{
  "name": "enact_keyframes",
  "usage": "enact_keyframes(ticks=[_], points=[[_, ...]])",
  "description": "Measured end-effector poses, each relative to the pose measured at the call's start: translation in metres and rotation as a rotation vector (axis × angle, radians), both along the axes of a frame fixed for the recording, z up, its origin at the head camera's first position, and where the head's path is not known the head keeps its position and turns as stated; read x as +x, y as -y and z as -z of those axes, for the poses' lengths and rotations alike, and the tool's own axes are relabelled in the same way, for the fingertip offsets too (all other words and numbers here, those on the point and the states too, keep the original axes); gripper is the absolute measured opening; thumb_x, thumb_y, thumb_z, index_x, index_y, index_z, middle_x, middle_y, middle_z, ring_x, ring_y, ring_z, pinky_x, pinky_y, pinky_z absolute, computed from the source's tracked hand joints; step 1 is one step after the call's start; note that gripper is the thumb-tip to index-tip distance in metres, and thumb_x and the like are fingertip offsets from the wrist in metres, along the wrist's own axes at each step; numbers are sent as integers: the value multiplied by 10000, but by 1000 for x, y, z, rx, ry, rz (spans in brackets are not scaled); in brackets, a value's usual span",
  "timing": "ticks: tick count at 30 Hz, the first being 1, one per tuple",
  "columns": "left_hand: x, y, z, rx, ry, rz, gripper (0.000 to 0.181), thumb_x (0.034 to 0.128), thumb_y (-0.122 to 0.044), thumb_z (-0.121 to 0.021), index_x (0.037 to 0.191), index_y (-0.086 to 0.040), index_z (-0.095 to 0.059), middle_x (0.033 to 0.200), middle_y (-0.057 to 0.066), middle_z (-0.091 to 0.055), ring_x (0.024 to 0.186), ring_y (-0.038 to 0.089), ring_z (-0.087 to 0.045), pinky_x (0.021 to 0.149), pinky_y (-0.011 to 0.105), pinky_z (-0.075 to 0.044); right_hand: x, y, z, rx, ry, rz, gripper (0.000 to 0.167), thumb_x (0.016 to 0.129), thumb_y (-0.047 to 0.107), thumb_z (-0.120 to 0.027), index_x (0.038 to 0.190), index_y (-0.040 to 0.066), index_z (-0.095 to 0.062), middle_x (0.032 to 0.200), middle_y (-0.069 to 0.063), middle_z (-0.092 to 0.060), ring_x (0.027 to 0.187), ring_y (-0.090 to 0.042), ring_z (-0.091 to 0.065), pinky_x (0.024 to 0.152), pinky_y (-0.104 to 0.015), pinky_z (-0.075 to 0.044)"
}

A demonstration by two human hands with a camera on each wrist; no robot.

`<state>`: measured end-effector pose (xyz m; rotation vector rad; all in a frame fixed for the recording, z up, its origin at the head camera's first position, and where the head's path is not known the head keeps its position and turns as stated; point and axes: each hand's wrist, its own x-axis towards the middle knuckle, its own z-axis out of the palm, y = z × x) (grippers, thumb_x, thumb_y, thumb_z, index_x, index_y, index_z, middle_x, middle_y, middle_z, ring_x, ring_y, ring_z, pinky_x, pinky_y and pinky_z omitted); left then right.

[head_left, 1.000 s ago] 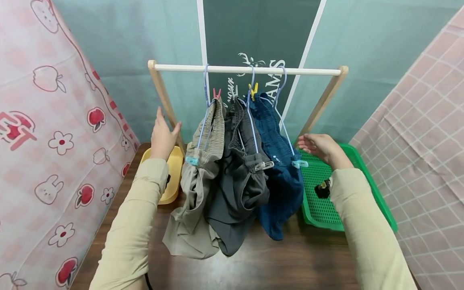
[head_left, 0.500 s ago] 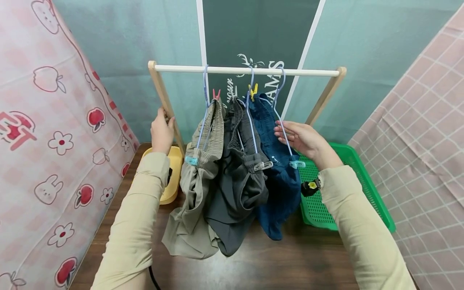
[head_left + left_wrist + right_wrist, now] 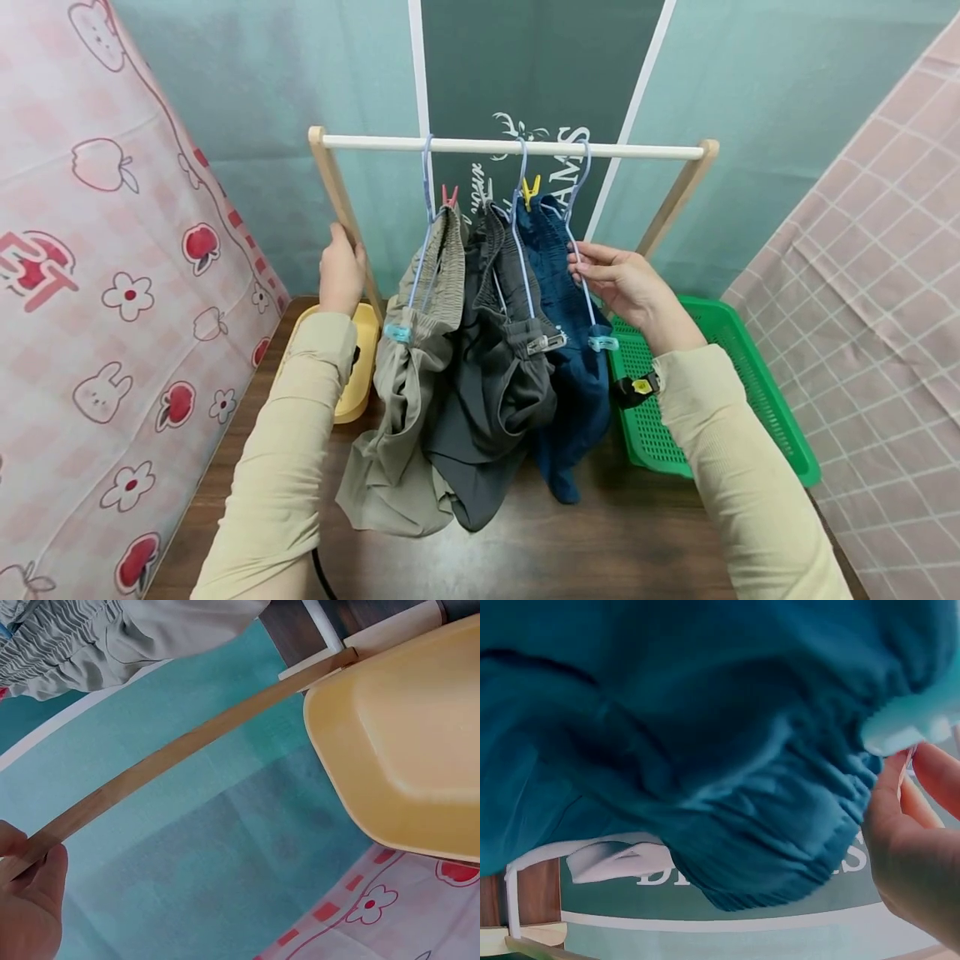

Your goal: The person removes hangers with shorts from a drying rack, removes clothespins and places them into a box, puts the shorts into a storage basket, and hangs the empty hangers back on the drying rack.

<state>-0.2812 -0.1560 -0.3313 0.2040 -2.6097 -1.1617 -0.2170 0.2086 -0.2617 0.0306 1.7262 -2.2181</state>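
Three pairs of elastic-waist pants hang on blue wire hangers from the rack's white bar [image 3: 375,143]: khaki pants [image 3: 408,383] on the left, dark grey pants [image 3: 480,417] in the middle, navy pants [image 3: 573,392] on the right. Clothespins hold the waistbands, among them a light blue clothespin [image 3: 603,343] and a yellow clothespin [image 3: 530,192]. My left hand [image 3: 342,271] grips the rack's left wooden leg [image 3: 172,754], fingers and thumb round it. With thumb and fingers my right hand [image 3: 626,283] pinches the side wire of the navy pants' hanger [image 3: 581,271].
A yellow bin [image 3: 356,392] stands by the rack's left leg, and a green mesh basket [image 3: 738,392] at the right. Patterned cloths hang on both sides, with a teal curtain [image 3: 247,100] behind. Brown wooden table [image 3: 480,567] lies below.
My left hand has moved up and taken hold of the left leg. My right hand has come in leftward to the navy pants' hanger, pinching it; those pants have swung slightly left.
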Motion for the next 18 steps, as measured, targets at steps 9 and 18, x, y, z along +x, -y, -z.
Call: enact_keyframes(ticks=[9, 18], points=[[1, -3, -1, 10, 10, -28, 331, 1029, -149, -385, 1330, -19, -342, 1218, 281, -574, 1040, 426, -611, 844, 525, -533, 1, 6, 5, -80, -53, 80, 317, 909, -82, -530, 890, 159, -736, 778, 0, -707, 692, -70, -677, 693, -150, -554], [2, -4, -1, 16, 15, -42, 346, 1030, -155, -379, 1351, -34, -329, 1229, 284, -572, 1039, 429, -617, 840, 534, -535, 4, 8, 4, 26, -180, 120, 247, 905, -53, -565, 1020, 147, -651, 780, 46, -675, 707, -36, -661, 692, -129, -542]])
